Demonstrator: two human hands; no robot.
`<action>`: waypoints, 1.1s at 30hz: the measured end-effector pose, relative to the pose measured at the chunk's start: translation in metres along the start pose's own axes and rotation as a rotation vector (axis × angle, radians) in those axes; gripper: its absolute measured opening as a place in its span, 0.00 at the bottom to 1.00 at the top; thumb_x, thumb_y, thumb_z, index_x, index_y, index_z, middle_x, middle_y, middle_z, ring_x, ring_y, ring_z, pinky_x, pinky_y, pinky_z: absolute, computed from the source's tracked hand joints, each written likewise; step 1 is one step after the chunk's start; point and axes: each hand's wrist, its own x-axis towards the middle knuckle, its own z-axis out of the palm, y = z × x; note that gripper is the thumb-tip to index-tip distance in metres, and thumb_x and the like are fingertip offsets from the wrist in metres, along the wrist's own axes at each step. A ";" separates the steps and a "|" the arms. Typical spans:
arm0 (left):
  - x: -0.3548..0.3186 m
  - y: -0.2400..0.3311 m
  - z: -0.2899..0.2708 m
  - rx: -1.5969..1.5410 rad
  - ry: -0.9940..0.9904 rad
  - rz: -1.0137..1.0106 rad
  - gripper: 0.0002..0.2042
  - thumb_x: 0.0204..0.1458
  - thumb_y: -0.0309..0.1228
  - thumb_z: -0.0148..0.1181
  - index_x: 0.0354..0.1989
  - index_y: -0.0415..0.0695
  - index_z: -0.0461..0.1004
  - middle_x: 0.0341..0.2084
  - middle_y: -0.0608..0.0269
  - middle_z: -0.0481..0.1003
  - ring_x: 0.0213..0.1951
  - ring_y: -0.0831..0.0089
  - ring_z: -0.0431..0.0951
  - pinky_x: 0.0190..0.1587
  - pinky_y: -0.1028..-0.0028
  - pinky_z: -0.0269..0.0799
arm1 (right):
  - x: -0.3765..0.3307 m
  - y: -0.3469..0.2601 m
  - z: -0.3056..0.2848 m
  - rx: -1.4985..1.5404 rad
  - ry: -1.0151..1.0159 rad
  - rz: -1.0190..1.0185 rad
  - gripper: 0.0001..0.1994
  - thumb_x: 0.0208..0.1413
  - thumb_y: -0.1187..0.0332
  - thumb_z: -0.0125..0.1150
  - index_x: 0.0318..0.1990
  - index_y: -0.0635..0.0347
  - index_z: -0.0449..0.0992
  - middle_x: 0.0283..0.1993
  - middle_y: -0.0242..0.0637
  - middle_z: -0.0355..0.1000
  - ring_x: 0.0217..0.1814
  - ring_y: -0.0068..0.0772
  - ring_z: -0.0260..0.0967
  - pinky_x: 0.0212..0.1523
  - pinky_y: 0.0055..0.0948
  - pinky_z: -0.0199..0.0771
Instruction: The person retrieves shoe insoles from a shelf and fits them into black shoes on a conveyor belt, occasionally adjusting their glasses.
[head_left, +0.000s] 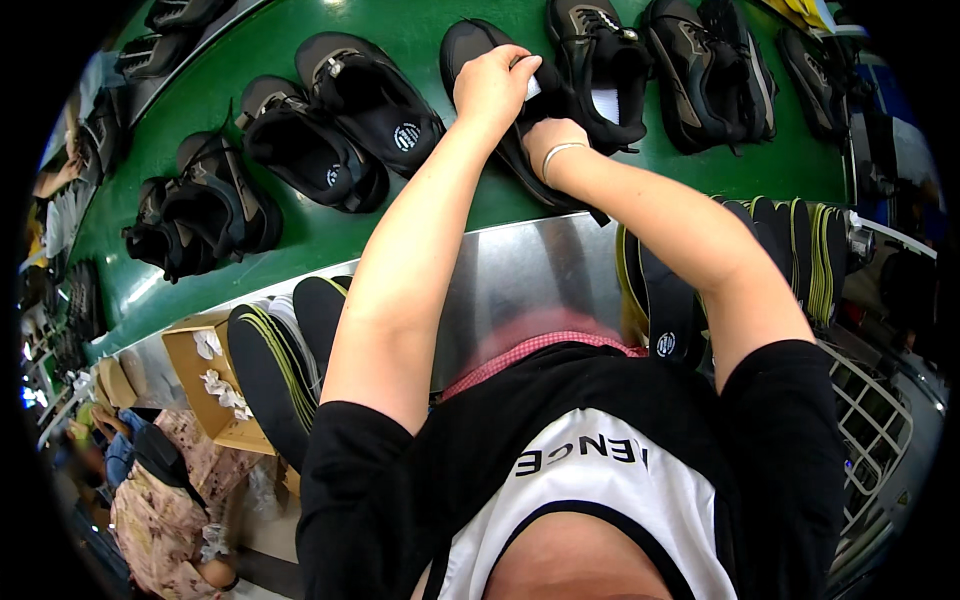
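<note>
A black and grey-brown shoe (463,42) stands on the green work surface in front of me, its toe pointing away. My left hand (490,92) is closed on the shoe's tongue, where a small white label shows beside the fingertips. The wrist of my right hand (556,142) wears a thin light band. That hand reaches into the shoe's opening near the heel, and its fingers are hidden inside. Close by on the right is another dark shoe (632,95) with a pale insole. To the left lies a shoe (345,65) whose dark insole bears a round print.
More shoes (235,195) line the green surface (500,200) on both sides. Stacked black insoles with yellow-green edges (262,345) stand at the left, others (820,250) at the right. A cardboard box (190,370) holds crumpled white paper. A person in flowered clothing (160,510) is at lower left.
</note>
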 end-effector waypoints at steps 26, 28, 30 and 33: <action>0.017 -0.022 -0.069 0.772 0.130 0.569 0.17 0.37 0.20 0.48 0.38 0.50 0.72 0.37 0.63 0.71 0.39 0.63 0.69 0.41 0.66 0.64 | -0.189 0.047 0.069 0.630 0.978 0.027 0.14 0.38 0.68 0.54 0.36 0.57 0.72 0.40 0.38 0.69 0.47 0.37 0.64 0.46 0.34 0.64; 0.021 -0.019 -0.082 1.052 0.155 0.448 0.17 0.38 0.24 0.50 0.40 0.54 0.72 0.41 0.65 0.70 0.42 0.65 0.68 0.44 0.63 0.60 | -0.223 0.086 0.092 0.621 0.769 0.382 0.16 0.40 0.67 0.55 0.39 0.62 0.70 0.43 0.43 0.67 0.47 0.43 0.63 0.47 0.37 0.65; 0.010 0.023 -0.061 1.000 0.307 0.584 0.15 0.39 0.33 0.56 0.39 0.54 0.72 0.41 0.65 0.70 0.44 0.66 0.67 0.46 0.64 0.59 | -0.252 0.116 0.137 0.488 0.606 0.745 0.19 0.43 0.59 0.57 0.41 0.61 0.68 0.46 0.44 0.65 0.49 0.45 0.62 0.47 0.37 0.64; -0.003 0.057 -0.019 0.557 -0.008 0.806 0.16 0.40 0.42 0.57 0.36 0.47 0.73 0.37 0.60 0.72 0.41 0.62 0.69 0.42 0.66 0.64 | -0.263 0.121 0.179 0.419 0.379 0.978 0.32 0.35 0.45 0.60 0.45 0.58 0.64 0.48 0.43 0.62 0.51 0.43 0.60 0.44 0.45 0.64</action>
